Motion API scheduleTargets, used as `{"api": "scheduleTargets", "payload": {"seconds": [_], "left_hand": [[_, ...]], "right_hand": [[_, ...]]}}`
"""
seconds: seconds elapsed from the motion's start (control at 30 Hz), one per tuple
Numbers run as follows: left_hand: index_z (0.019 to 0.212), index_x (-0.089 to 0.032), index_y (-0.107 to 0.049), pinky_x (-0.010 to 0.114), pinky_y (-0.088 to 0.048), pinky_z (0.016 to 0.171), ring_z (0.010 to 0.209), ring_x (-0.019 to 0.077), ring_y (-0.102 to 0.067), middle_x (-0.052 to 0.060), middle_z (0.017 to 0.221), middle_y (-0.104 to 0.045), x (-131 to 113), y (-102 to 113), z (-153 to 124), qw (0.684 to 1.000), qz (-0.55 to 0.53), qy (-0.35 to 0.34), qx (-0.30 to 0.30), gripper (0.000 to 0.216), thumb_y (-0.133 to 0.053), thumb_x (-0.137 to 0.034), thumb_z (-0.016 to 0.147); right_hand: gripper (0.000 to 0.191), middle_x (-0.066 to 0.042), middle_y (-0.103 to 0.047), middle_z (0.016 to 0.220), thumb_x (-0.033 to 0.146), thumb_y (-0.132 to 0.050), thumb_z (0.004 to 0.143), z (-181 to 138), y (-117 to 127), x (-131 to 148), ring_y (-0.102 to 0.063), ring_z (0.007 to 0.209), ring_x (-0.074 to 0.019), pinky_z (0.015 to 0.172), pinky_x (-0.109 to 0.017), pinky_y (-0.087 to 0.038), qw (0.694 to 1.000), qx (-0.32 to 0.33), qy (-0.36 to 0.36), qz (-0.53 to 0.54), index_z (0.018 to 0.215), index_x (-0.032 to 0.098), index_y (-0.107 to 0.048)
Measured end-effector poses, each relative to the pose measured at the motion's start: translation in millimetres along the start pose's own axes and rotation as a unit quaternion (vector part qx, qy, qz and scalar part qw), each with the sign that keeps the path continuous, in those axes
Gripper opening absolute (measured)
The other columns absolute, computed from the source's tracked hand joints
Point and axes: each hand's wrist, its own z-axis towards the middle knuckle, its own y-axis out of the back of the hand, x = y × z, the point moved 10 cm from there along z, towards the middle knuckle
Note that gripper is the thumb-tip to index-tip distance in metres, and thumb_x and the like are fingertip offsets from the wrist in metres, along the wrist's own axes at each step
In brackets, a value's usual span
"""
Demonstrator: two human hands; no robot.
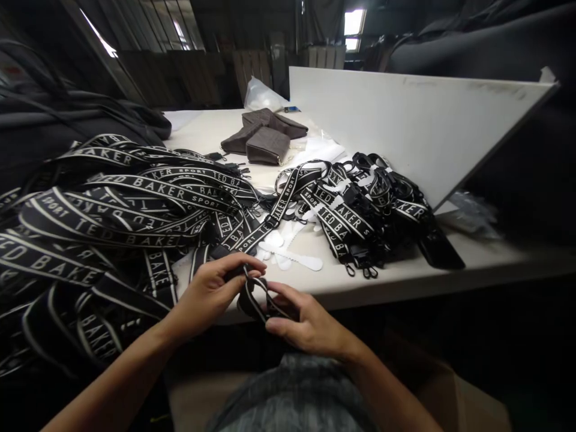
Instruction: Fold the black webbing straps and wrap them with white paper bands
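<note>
My left hand [211,291] and my right hand [300,321] are both closed on one black strap with white edging [257,300], held just in front of the table's near edge. The left fingers pinch its upper end, the right fingers hold the looped lower part. The strap leads back up to a large heap of black straps with white lettering [108,222] on my left. A second, smaller pile of the same straps with black clips [360,210] lies to the right on the white table [405,279].
White flat plastic pieces [292,258] lie on the table between the piles. Brown fabric pouches [265,138] sit further back. An upright white board [405,126] runs along the table's right side. A clear plastic bag [261,95] is at the far end.
</note>
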Motion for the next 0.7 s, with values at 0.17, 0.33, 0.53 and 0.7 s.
{"api": "scheduleTargets", "payload": {"seconds": [0.17,0.33,0.53,0.7], "left_hand": [[0.109,-0.023,-0.071,0.033,-0.05,0.093,0.109,0.0267,-0.062,0.007,0.112,-0.069,28,-21,-10,0.988,-0.094,0.055,0.113,0.029,-0.064,-0.034,0.084],[0.126,-0.025,-0.064,0.035,-0.047,0.099,0.122,0.0301,-0.055,0.008,0.129,-0.062,58,-33,-22,0.952,-0.2,0.133,0.19,0.046,-0.068,-0.036,0.082],[0.125,-0.023,-0.062,0.029,-0.052,0.083,0.105,0.0255,-0.063,0.008,0.118,-0.067,66,-44,-24,0.939,-0.187,0.188,0.219,0.046,-0.066,-0.045,0.085],[0.112,-0.017,-0.065,0.018,-0.042,0.054,0.067,0.0125,-0.059,0.002,0.086,-0.067,70,-61,-32,0.908,-0.211,0.244,0.268,0.045,-0.075,-0.043,0.077]], "right_hand": [[0.054,-0.006,-0.065,0.072,0.062,-0.052,0.09,-2,-15,-39,-0.061,0.062,-0.0158,0.06,-0.026,-0.047,0.985,0.036,-0.1,0.136,0.09,0.011,-0.067],[0.035,0.001,-0.063,0.074,0.046,-0.075,0.079,-9,32,-17,-0.053,0.065,-0.012,0.061,-0.022,-0.041,0.988,-0.128,-0.037,-0.08,0.094,0.015,-0.071],[0.028,0.0,-0.074,0.094,0.027,-0.078,0.078,-16,38,14,-0.067,0.082,-0.0174,0.077,-0.024,-0.049,0.947,-0.208,0.055,-0.238,0.105,0.021,-0.073],[0.047,-0.006,-0.071,0.116,0.024,-0.075,0.082,-24,28,21,-0.068,0.104,-0.0204,0.095,-0.025,-0.05,0.907,-0.243,0.135,-0.317,0.127,0.018,-0.062]]}}
